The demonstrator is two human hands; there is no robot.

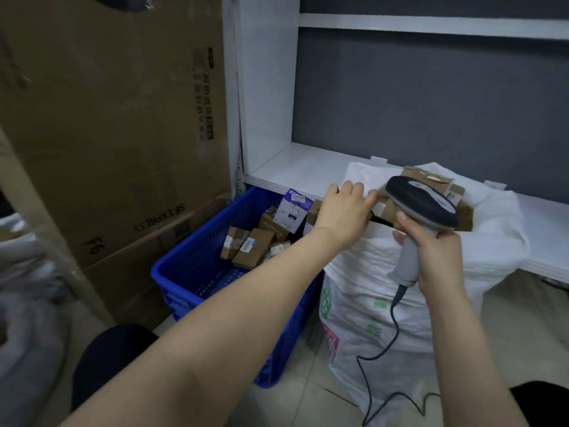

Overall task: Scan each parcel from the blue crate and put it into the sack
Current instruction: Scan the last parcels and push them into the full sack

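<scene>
The blue crate [175,282] stands on the floor at centre, with several small brown parcels [250,248] and a white-and-blue box [293,211] in its far half. To its right the white sack [369,309] stands with its mouth wide, and brown parcels [428,179] show inside. My left hand [345,211] reaches over the sack's near rim, fingers closed on a small brown parcel [383,207] that is mostly hidden. My right hand [437,260] grips the grey handle of the barcode scanner [421,202], whose dark head hangs over the sack's mouth.
Large cardboard boxes [123,124] rise to the left of the crate. A white shelf [295,171] runs behind the crate and the sack. The scanner's cable [380,349] hangs down in front of the sack. Grey bags [24,303] lie at far left.
</scene>
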